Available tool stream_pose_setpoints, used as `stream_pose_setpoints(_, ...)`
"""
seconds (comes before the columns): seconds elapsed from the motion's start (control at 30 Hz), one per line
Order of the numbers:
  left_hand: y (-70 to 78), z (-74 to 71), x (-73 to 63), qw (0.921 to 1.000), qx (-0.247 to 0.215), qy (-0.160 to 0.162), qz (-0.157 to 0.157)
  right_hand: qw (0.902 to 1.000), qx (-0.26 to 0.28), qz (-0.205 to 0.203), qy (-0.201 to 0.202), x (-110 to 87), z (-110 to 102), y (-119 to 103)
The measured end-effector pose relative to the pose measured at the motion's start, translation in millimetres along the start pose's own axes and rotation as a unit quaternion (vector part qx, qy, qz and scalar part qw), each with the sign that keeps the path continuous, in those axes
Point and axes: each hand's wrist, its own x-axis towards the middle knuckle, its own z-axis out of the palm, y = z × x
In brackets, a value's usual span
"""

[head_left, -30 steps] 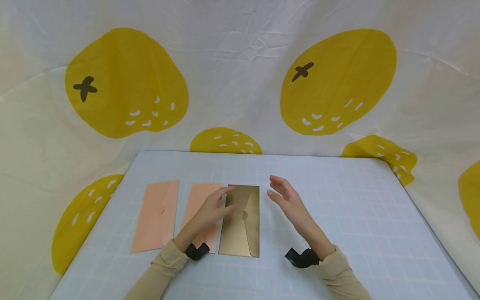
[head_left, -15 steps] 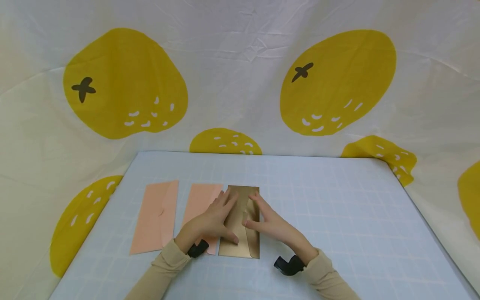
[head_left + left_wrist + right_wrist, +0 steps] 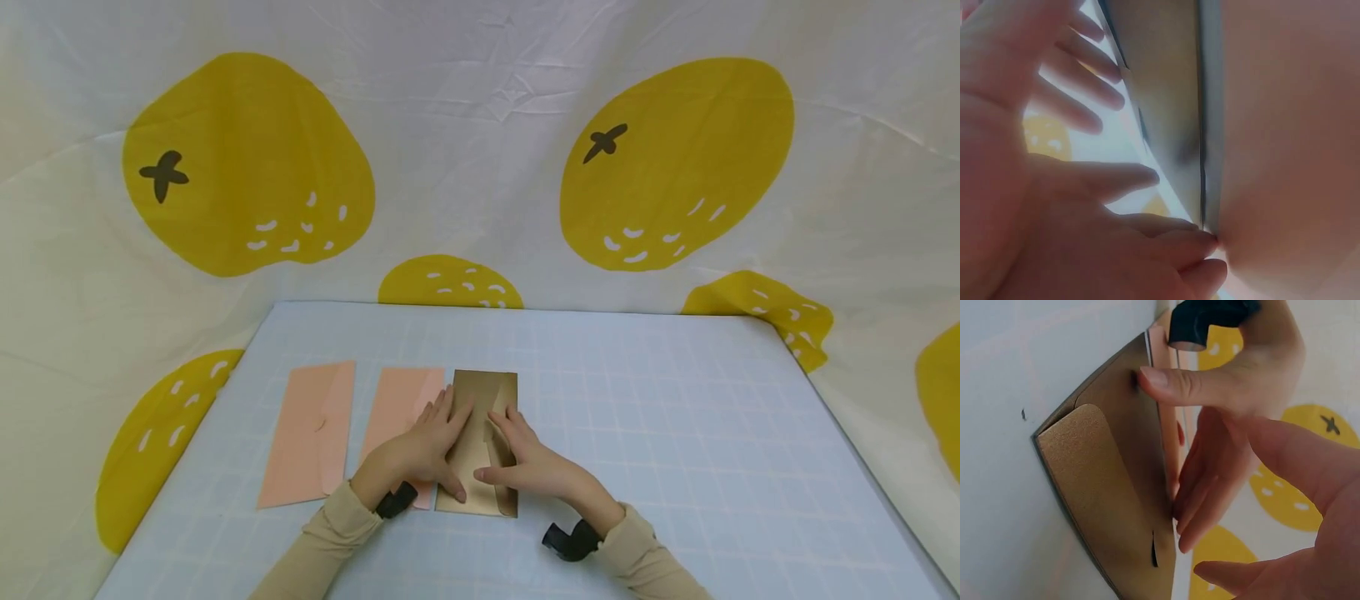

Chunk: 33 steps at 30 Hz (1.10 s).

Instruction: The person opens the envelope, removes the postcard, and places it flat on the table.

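Observation:
A gold envelope (image 3: 474, 392) lies flat on the table, its flap along the right side. My left hand (image 3: 416, 450) is at its left edge, fingers stretched forward and the thumb resting on the lower part. In the right wrist view that left thumb (image 3: 1166, 384) lies on the gold paper. Over the flap side is my right hand (image 3: 536, 467), thumb and fingers spread apart with nothing between them. Whether its fingertips touch the paper I cannot tell. The left wrist view shows a strip of the gold envelope (image 3: 1166, 94) amid blurred skin.
Two peach envelopes lie left of the gold one: a far-left envelope (image 3: 311, 425) and a nearer envelope (image 3: 401, 396), partly under the left hand. A pale blue grid-patterned table (image 3: 675, 417) carries them. Behind hangs a white cloth (image 3: 465, 125) with yellow fruit prints.
My right hand has moved left and nearer, from beside the gold envelope to over its flap. The left hand has turned and lowered, bringing its thumb onto the envelope. The envelopes have stayed put.

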Motion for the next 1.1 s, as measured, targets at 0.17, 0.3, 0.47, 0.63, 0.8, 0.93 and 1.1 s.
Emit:
stream_pose_setpoints(0.17, 2.2, -0.3, -3.2, 0.9999, 0.006, -0.015, 0.000, 0.9999, -0.013, 0.001, 0.004, 0.6, 1.6, 1.4)
stream_pose_setpoints(0.3, 2.6, 0.7, -4.0, 0.9997, 0.011, -0.023, -0.003, 0.9997, -0.025, 0.002, 0.003, 0.4, 1.8, 1.7)
stream_pose_setpoints(0.47, 1.7, 3.7, -2.5, 0.9995, 0.010, -0.028, -0.005, 0.9988, -0.048, -0.005, -0.002, 0.0, 3.0, 2.8)
stream_pose_setpoints(0.63, 2.2, 6.0, -1.4, 0.9996, 0.003, -0.029, -0.001, 0.9943, -0.105, -0.016, -0.008, -1.0, 7.1, 2.8)
stream_pose_setpoints(0.8, 4.1, 7.0, -0.9, 0.9995, 0.003, -0.031, 0.005, 0.9886, -0.149, -0.021, 0.003, -2.7, 12.0, 1.7)
stream_pose_setpoints(0.93, 5.0, 7.1, -0.3, 0.9993, -0.003, -0.035, 0.010, 0.9840, -0.176, -0.025, 0.013, -3.6, 15.0, 1.4)
stream_pose_setpoints(1.1, 4.9, 6.6, -0.1, 0.9994, -0.008, -0.031, 0.010, 0.9829, -0.182, -0.025, 0.016, -3.4, 16.1, 0.6)
